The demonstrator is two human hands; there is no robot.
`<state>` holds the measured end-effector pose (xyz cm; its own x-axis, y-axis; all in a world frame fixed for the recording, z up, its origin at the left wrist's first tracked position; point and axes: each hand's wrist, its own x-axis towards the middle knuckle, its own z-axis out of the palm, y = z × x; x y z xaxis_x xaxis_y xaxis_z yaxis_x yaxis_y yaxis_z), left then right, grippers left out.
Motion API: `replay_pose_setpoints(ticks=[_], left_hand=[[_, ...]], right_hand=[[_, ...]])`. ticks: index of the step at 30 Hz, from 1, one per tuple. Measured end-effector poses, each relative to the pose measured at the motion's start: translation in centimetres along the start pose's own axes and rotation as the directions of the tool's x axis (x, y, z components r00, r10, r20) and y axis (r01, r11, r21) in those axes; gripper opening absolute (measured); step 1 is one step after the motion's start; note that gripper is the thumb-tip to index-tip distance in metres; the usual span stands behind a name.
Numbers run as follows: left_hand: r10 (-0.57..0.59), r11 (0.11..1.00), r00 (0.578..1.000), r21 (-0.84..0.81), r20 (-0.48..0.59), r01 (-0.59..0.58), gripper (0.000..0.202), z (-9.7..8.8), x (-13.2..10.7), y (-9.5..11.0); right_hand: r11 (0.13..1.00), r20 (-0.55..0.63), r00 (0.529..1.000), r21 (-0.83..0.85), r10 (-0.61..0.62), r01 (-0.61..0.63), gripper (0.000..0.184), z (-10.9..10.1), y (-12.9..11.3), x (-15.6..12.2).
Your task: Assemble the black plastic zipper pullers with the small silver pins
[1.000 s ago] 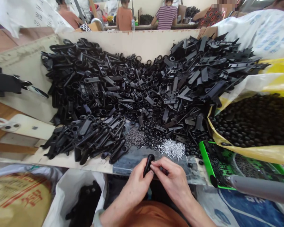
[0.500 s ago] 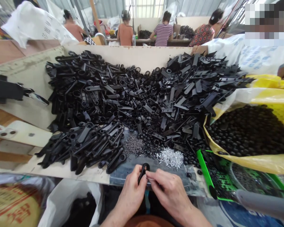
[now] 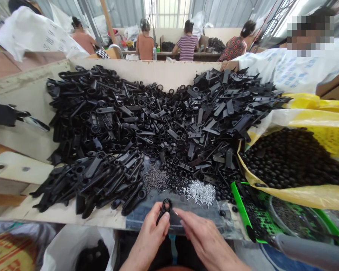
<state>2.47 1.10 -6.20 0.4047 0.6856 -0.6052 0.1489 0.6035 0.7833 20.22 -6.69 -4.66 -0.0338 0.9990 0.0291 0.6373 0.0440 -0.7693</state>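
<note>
My left hand (image 3: 155, 229) grips a black plastic handle piece (image 3: 165, 210) between thumb and fingers. Its round ring end points up and away from me. Just to the right, my right hand (image 3: 200, 235) has its fingers stretched out, with the fingertips close to the ring; nothing shows in them. Beyond my hands lie a heap of shiny silver pins (image 3: 200, 192) and a heap of small dull-grey metal parts (image 3: 155, 178). Similar long black handle pieces (image 3: 101, 188) are piled at left on the bench.
Big heaps of black parts (image 3: 107, 109) fill the walled bench. At right are a yellow sack of black balls (image 3: 290, 158), a green tray (image 3: 241, 210) and a grey bar (image 3: 307, 246). A white sack (image 3: 52, 248) stands below left. Several people sit beyond.
My right hand has opened from a pinch at the ring and moved slightly off it. The handle piece has turned in my left hand, so its ring shows more. The view has shifted.
</note>
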Motion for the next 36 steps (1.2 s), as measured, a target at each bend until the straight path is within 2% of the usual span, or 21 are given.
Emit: replay_pose_setpoints(ticks=[5, 12, 16, 24, 29, 32, 36], left_hand=[[0.0, 1.0, 0.999, -0.029, -0.033, -0.001, 0.07, 0.0, 0.6, -1.1], [0.016, 0.996, 0.997, -0.089, -0.072, -0.022, 0.072, 0.1, 0.8, -2.0], [0.05, 0.997, 0.997, -0.056, -0.063, -0.054, 0.066, 0.2, 0.8, -1.9], [0.114, 0.993, 0.99, 0.004, -0.081, -0.114, 0.046, 0.4, 0.4, -1.5], [0.226, 0.964, 0.97, 0.166, -0.085, -0.21, 0.033, 0.3, 0.5, -1.6], [0.305, 0.904, 0.95, 0.333, -0.065, -0.267, 0.027, 0.5, 0.3, -0.9], [0.33, 0.82, 0.943, 0.505, -0.032, -0.27, 0.027, 1.0, -0.1, -0.2]], right_hand=[[0.999, -0.006, 1.0, -0.031, -0.016, 0.015, 0.038, 1.0, 0.0, 1.1], [0.996, 0.007, 1.0, -0.083, 0.022, -0.022, 0.038, 0.8, 0.2, 1.2], [0.998, -0.001, 0.999, -0.046, 0.035, -0.035, 0.034, 1.0, 0.0, 1.3], [0.991, 0.088, 0.988, -0.002, 0.13, -0.131, 0.035, 1.0, -1.1, 1.6], [0.979, 0.135, 0.974, 0.069, 0.184, -0.194, 0.03, 0.8, -0.9, 1.6], [0.976, 0.157, 0.968, 0.066, 0.197, -0.209, 0.03, 0.6, -0.8, 1.7], [0.976, 0.199, 0.957, 0.008, 0.212, -0.217, 0.031, 0.1, -1.4, 1.7]])
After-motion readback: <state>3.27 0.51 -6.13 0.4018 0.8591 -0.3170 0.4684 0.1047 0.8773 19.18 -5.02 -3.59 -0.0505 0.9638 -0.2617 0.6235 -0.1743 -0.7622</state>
